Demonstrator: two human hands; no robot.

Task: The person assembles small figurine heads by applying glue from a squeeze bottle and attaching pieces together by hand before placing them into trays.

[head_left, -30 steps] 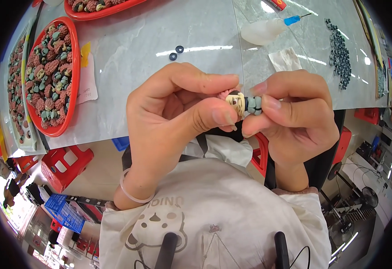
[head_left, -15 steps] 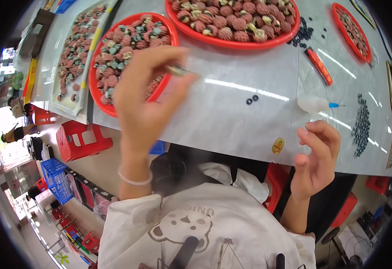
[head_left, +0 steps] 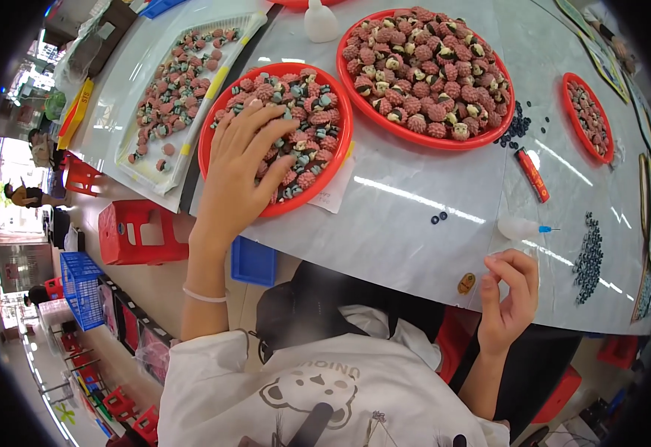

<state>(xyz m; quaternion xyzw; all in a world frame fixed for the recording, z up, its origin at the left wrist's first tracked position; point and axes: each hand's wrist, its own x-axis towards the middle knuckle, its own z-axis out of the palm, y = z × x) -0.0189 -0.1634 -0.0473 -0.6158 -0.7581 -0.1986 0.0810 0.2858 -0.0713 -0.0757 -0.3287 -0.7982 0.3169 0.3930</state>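
Note:
My left hand (head_left: 247, 160) reaches over a red round basket (head_left: 344, 141) heaped with small bumpy pink pieces that carry grey-blue and cream parts. Its fingers are spread and rest on the pieces (head_left: 307, 160); no held piece shows. By the table's front edge, my right hand (head_left: 510, 302) hovers with fingers loosely curled and thumb a little apart, nothing visible in it. Close to it lie an oval gold tag (head_left: 466, 283) and a white squeeze bottle (head_left: 515, 227) with a blue needle tip. Two small black rings (head_left: 439, 217) lie on the table further in.
A larger red basket (head_left: 508, 112) of pink figures stands beyond, with a white bottle (head_left: 320, 22) nearby. A white tray (head_left: 169, 179) of pieces lies left. Right are a red tube (head_left: 532, 175), dark bead piles (head_left: 588, 261) and a small red basket (head_left: 567, 112). Red stools (head_left: 135, 231) stand below.
My left hand has moved from above the basket's near right side, where it pinched a small piece, onto the heap, fingers now spread. My right hand's fingers have curled closer. The whole view has shifted.

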